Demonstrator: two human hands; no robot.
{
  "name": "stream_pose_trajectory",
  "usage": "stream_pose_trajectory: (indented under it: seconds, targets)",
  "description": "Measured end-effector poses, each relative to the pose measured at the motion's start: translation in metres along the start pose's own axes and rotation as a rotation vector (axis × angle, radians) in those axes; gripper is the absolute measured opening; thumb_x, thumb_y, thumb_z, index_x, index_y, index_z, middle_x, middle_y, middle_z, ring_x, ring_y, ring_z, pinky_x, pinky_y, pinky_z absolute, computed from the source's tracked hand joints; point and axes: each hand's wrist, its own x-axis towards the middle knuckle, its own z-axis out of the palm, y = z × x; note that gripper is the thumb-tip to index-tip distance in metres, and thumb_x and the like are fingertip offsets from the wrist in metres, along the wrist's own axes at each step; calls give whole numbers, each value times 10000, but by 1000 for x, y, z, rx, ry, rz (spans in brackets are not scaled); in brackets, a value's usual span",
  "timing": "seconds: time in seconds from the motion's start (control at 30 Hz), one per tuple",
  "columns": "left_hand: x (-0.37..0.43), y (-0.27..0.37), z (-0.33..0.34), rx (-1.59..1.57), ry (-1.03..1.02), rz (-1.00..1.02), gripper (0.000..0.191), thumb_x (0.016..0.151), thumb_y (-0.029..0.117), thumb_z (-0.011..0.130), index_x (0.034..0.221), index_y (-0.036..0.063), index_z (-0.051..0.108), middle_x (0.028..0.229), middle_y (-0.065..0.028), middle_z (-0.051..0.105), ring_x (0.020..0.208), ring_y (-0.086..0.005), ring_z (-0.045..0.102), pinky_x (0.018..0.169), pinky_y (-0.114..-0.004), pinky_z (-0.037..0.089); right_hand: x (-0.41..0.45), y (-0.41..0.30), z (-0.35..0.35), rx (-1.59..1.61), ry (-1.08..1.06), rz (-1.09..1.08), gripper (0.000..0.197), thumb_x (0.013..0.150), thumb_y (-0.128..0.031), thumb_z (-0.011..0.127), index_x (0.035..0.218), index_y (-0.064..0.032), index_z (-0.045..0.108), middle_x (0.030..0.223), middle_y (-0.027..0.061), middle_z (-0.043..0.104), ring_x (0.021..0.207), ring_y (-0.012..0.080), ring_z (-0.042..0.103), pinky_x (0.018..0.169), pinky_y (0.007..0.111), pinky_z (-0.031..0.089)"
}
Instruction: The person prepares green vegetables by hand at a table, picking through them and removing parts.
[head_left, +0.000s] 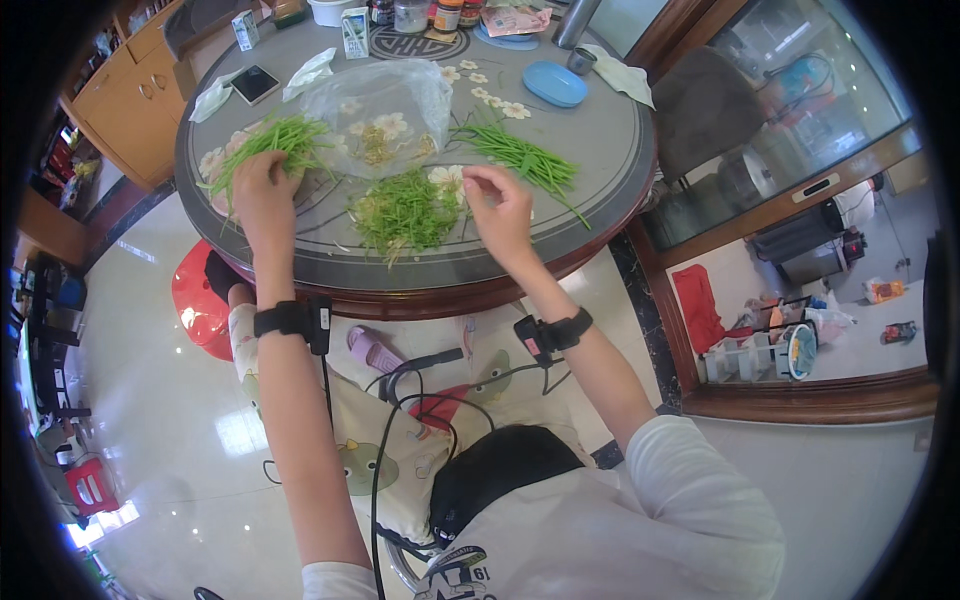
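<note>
My left hand (264, 193) is at the near edge of a loose pile of thin green vegetable stems (279, 141), touching it. Its fingertips are partly hidden, so a grip on a stem cannot be made out. My right hand (501, 211) hovers over the table with thumb and fingers loosely curled and nothing visible between them. Between my hands lies a heap of green leafy trimmings (409, 214). A neater bundle of green stems (525, 156) rests beyond my right hand. Behind the heap, a clear plastic bag (390, 94) lies spread, with yellowish scraps (376, 144) on it.
The round table (480, 274) also bears a phone (255, 84), crumpled tissues (311, 71), milk cartons (355, 34), several jars (448, 15), a blue dish (555, 84), a metal cup (580, 61) and a white cloth (621, 75). Black cables (382, 450) run from my wrist bands across my lap.
</note>
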Motion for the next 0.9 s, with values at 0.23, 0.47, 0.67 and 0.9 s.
stream_pose_trajectory:
  seconds: [0.23,0.47,0.67,0.9]
  targets:
    - [-7,20,12,125,103,134,95,815,88,671,904,75,702,918,-75,670,999,-284,570,882,-416,429,18,11,-93,-467,-83,86,181,827,-50,676,998,7,682,851,105,675,750,179,648,691,277,514]
    - [-11,28,8,149,111,137,100,797,166,718,891,136,711,880,6,674,984,-229,570,892,-420,366,12,11,-113,-766,-166,47,250,759,-170,748,944,-10,700,871,150,704,830,299,683,750,381,530]
    - [-14,41,-8,21,71,65,98,807,192,739,892,145,723,804,8,666,922,-206,573,889,-416,357,24,1,-159,-1253,-384,590,250,683,-170,797,869,-21,722,881,185,702,876,344,682,771,422,533]
    - [-17,55,-6,-83,35,100,85,793,178,742,816,111,695,727,-6,631,821,-214,562,805,-367,370,24,6,-161,-1072,-319,379,170,694,-71,691,846,-6,729,784,195,696,791,321,690,741,368,542]
